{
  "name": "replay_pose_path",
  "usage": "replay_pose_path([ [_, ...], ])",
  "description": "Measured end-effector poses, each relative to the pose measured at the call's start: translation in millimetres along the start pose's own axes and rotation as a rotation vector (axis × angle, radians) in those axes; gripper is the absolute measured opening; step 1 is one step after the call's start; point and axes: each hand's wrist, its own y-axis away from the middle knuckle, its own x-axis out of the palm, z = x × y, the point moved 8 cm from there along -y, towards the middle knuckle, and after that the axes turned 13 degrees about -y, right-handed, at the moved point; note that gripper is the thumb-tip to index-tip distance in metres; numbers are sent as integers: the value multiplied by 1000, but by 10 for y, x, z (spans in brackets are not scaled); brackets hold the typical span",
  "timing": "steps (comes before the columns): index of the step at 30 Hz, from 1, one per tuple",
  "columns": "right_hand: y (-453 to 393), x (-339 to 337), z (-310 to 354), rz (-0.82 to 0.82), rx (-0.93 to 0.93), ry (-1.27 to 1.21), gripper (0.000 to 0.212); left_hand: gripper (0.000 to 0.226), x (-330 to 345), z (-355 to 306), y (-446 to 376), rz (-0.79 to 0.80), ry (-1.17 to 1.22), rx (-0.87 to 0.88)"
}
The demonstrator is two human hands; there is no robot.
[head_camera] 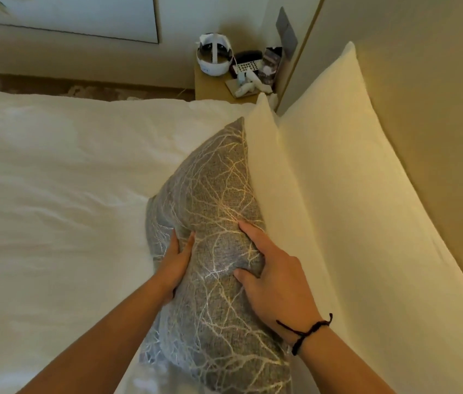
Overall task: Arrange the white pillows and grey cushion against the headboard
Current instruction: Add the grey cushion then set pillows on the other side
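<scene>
Head view: both hands (275, 277) on grey cushion (219, 200) (no legible writing).

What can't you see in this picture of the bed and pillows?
Head view:
- Grey cushion: bottom cut off by the lower edge.
- Left hand: fingers tucked behind the cushion.
- Front white pillow: lower part hidden by the cushion.
- Nightstand clutter: too small to identify.

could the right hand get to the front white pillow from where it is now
Probably yes. The right hand grips the grey branch-patterned cushion, which leans directly against the front white pillow. Nothing lies between; it would only have to let go of the cushion.
</scene>
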Motion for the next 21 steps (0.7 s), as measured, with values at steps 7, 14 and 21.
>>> replay_pose_path([
  [7, -79, 502, -3, 42, 99, 145, 78, 121, -167, 207, 69, -87, 53, -97],
  [14, 316, 110, 0, 89, 56, 69, 70, 88, 186, -406, 984, -258, -434, 283],
  [21, 1870, -597, -765, -118, 277, 252, 64, 94, 514, -579, 1492, -286, -710, 397],
])
